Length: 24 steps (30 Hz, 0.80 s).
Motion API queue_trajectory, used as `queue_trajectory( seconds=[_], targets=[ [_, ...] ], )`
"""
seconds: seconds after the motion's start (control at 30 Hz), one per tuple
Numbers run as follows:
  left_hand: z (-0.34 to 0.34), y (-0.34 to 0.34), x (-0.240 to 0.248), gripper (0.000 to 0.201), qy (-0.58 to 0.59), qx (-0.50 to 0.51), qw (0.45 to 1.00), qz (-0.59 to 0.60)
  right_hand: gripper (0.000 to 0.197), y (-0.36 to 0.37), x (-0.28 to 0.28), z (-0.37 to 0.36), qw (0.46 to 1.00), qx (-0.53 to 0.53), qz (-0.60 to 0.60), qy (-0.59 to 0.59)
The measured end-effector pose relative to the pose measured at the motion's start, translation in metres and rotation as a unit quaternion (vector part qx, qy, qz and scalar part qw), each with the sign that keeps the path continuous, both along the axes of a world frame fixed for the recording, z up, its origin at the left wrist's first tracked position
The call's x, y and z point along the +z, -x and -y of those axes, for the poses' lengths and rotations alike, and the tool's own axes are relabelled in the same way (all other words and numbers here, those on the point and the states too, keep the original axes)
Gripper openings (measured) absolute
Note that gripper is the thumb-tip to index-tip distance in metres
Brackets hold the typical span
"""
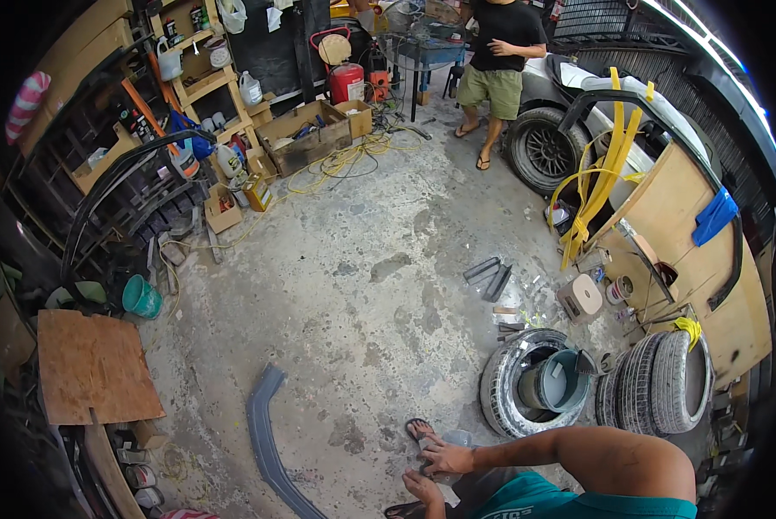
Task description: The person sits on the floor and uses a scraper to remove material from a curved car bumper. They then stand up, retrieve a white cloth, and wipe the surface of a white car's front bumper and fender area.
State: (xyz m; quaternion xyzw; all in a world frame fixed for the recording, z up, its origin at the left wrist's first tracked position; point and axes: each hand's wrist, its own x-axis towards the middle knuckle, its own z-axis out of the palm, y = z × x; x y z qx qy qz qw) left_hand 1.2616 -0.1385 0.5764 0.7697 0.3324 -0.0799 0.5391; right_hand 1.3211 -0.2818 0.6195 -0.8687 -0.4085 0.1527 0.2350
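Observation:
My right hand [447,456] reaches in from the right, its fingers stretched out and apart just above my left hand. My left hand [423,489] is at the lower middle with its fingers drawn together; anything in them is too small to make out. A sandalled foot [419,429] shows just beyond the hands. Beside my right wrist is a clear, pale object [459,438], partly hidden by the arm. To the left, a long grey curved trim piece [264,424], shaped like a wheel-arch flare, lies on the concrete floor, apart from both hands.
At right, a tire [496,389] surrounds a grey bucket [535,387], beside more upright tires [665,381]. A stool [581,298] stands beyond. Another person [502,52] stands near a car [548,147]. Yellow cord [353,160] lies by wooden boxes; a plywood board [98,368] is at left.

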Motion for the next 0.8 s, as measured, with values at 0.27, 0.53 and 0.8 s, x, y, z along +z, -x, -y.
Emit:
queue_trajectory(
  seconds=[0.27, 0.53, 0.8],
  targets=[
    [-0.017, 0.003, -0.053, 0.053, 0.07, 0.039, 0.996, -0.045, 0.02, -0.014, -0.006, -0.016, 0.995, 0.049, -0.084, 0.013],
    [-0.038, 0.026, 0.0, 0.049, 0.395, 0.26, 0.879, -0.059, 0.019, -0.004, -0.018, -0.036, 0.992, 0.061, -0.096, -0.06],
    [-0.056, 0.103, -0.071, 0.043, 0.516, 0.185, 0.836, -0.035, 0.019, 0.004, -0.071, -0.041, 0.984, 0.119, -0.103, -0.086]
  ],
)
